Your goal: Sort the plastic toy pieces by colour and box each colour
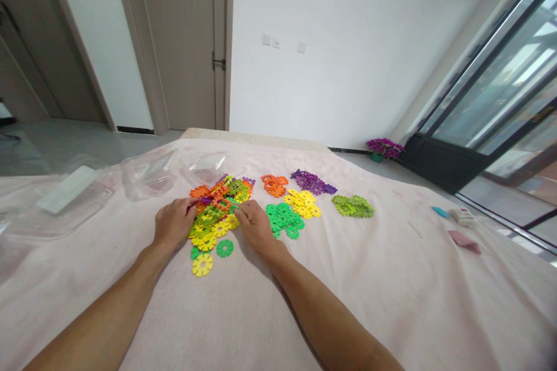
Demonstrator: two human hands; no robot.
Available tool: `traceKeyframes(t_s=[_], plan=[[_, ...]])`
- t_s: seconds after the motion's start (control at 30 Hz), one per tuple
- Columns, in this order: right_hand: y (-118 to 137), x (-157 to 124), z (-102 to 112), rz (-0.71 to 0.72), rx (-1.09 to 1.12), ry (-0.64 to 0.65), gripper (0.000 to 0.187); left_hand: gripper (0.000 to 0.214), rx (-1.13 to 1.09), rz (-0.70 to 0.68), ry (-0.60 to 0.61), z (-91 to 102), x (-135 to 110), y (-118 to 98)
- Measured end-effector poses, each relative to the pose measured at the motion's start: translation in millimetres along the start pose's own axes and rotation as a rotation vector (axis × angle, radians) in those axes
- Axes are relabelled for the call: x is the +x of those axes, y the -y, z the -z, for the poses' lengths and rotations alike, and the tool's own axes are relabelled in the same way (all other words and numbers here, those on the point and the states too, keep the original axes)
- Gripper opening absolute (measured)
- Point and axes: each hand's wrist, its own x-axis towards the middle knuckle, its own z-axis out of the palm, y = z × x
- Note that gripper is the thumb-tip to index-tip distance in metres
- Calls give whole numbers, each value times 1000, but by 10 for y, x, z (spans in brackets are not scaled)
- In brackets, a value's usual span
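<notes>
A mixed pile of plastic interlocking discs in yellow, orange, lime, green and purple lies between my hands. My left hand is at the pile's left edge, fingers curled in; what they hold, if anything, is hidden. On the right side my right hand pinches a green interlocking disc, only partly visible. A loose yellow disc and a green disc lie in front. Right of the pile are single-colour groups: orange discs, purple pieces, yellow discs, green discs and lime pieces.
Clear plastic containers stand at the left on the pink cloth covering the table. Far right lie a blue item, a small white box and a pink piece. A thin stick lies nearer.
</notes>
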Motion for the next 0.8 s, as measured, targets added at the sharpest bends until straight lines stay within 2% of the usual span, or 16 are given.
traceKeyframes(t_s=[0.07,0.17,0.23,0.37,0.47,0.53,0.7,0.8], plan=[[-43,73,70,-66,45,-40,21,45,-3,-3,6,3,2,1],[-91,183,275,-163,34,-65,30,45,-11,-6,10,5,4,3],[-111,230,463,-182,-10,-3,28,45,-13,0,10,6,4,3],[-107,252,816,-242,-179,247,18,45,-13,8,13,16,3,-10],[-36,243,921,-244,-326,191,19,44,-10,15,13,27,1,-22],[48,229,887,-207,-298,197,20,44,-6,17,14,32,0,-27],[255,129,557,-115,-106,507,5,43,7,15,12,29,-2,-27],[289,45,331,-69,-150,588,18,43,9,12,8,22,-1,-23]])
